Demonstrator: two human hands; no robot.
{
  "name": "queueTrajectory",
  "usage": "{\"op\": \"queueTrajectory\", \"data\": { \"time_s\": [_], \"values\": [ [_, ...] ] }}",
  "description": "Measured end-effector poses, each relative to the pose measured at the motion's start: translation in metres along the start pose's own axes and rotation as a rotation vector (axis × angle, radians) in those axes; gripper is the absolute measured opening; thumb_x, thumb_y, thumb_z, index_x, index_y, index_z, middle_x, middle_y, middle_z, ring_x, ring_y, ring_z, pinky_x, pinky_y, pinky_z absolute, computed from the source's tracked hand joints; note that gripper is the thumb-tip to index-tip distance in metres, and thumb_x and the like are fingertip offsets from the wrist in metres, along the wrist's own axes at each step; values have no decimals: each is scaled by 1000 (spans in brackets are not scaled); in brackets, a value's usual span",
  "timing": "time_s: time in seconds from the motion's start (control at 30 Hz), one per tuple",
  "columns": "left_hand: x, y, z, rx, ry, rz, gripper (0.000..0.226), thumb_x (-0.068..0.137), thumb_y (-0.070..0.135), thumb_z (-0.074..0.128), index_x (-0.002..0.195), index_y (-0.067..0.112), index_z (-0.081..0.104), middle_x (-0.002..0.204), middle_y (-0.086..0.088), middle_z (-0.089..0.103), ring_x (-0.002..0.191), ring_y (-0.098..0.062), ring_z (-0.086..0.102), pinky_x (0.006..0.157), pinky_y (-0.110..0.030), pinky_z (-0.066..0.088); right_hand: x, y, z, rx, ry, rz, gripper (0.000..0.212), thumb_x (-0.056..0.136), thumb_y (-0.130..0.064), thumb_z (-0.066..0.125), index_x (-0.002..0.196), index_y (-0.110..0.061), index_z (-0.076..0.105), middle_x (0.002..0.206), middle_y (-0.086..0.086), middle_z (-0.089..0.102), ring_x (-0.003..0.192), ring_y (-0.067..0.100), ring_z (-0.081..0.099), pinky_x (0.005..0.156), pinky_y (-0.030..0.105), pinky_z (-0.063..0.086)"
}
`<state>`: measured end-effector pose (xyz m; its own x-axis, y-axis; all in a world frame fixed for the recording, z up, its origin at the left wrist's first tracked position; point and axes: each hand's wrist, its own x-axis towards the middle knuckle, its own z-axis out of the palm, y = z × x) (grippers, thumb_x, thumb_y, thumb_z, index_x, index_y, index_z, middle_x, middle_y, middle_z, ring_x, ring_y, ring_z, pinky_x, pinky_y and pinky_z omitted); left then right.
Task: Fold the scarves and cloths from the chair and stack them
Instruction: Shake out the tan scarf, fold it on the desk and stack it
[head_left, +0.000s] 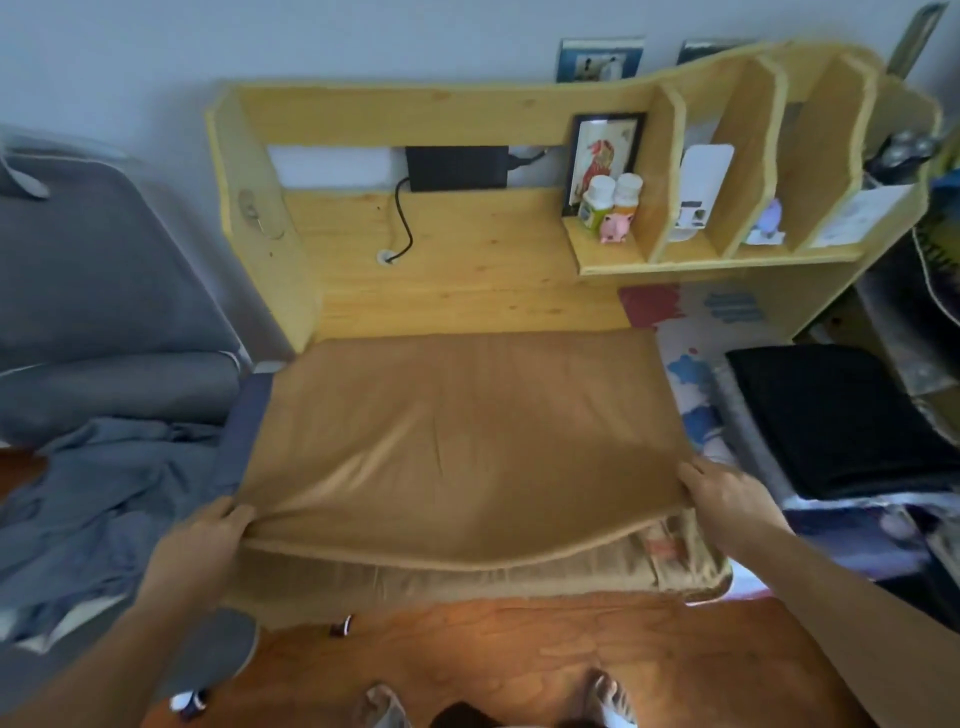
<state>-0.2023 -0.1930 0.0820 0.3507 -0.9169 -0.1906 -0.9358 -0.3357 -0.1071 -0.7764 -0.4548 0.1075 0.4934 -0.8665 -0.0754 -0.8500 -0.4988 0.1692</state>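
Tan cloth (467, 431) pinched at both near corners by left hand (208, 530) and right hand (727, 493); uneven pull toward twelve o'clock could skew the fold.

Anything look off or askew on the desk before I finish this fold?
The tan cloth is not square: its near edge sags between the left hand and right hand, and the layer beneath pokes out at the near right corner. A blue cloth overhangs the desk's left edge.
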Motion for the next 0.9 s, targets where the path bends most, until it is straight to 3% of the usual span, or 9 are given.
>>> {"op": "queueTrajectory", "data": {
  "time_s": [0.17,0.27,0.3,0.37,0.43,0.57,0.7,0.8,0.9],
  "values": [
    [-20,-1,-2,-93,179,-66,31,69,-12,76,91,7,66,82,-8,50,58,-30,49,46,-36,36,-17,10,-11,86,80,4,43,47,13,77,70,-13,51,62,2,50,47,30,52,46,29,32],
    [-38,4,5,-59,110,-15,47,53,-10,86,78,14,54,75,-5,44,56,-28,46,46,-34,33,-31,16,-7,7,7,-47,48,35,12,84,64,-14,56,58,2,52,41,27,52,41,32,40],
    [-45,7,10,-23,59,11,51,49,-5,90,76,16,53,76,-4,44,59,-29,49,48,-34,36,-34,15,-1,-84,-63,-81,45,39,6,87,69,-16,62,64,2,58,48,25,59,43,34,47],
    [-54,21,15,111,-92,-19,38,62,10,88,85,18,59,91,-7,51,82,-33,57,66,-43,47,-31,8,7,-195,-372,-86,32,74,-16,78,103,-28,70,108,0,66,93,23,67,72,38,57],
    [-42,38,18,91,-101,-128,23,82,14,67,105,16,63,114,-11,54,110,-36,52,92,-48,46,-12,-7,13,-142,-586,-77,43,93,-22,54,132,-38,57,138,-5,50,125,22,51,98,33,46],
    [23,104,20,-172,-5,-31,44,95,30,60,139,24,59,141,-11,52,129,-36,48,101,-47,46,62,-73,22,255,-347,-45,44,94,-35,41,136,-28,54,144,3,44,132,30,42,107,41,40],
    [66,168,65,-219,-25,24,68,101,65,11,161,35,23,169,-7,18,154,-36,18,122,-53,24,106,-130,62,329,-302,149,63,103,-55,25,160,-29,13,168,5,4,153,33,3,124,47,10],
    [73,201,77,-192,60,-9,66,102,61,18,160,31,30,167,-12,25,153,-41,21,122,-61,20,119,-105,97,260,-114,173,72,98,-64,13,159,-28,21,167,6,17,153,33,13,123,49,13],
    [67,241,65,-253,76,53,63,102,63,25,157,35,34,166,-9,28,152,-39,25,121,-59,23,132,-50,101,204,-84,133,77,94,-68,14,157,-27,30,163,8,30,148,35,25,121,53,21]
  ]
}}
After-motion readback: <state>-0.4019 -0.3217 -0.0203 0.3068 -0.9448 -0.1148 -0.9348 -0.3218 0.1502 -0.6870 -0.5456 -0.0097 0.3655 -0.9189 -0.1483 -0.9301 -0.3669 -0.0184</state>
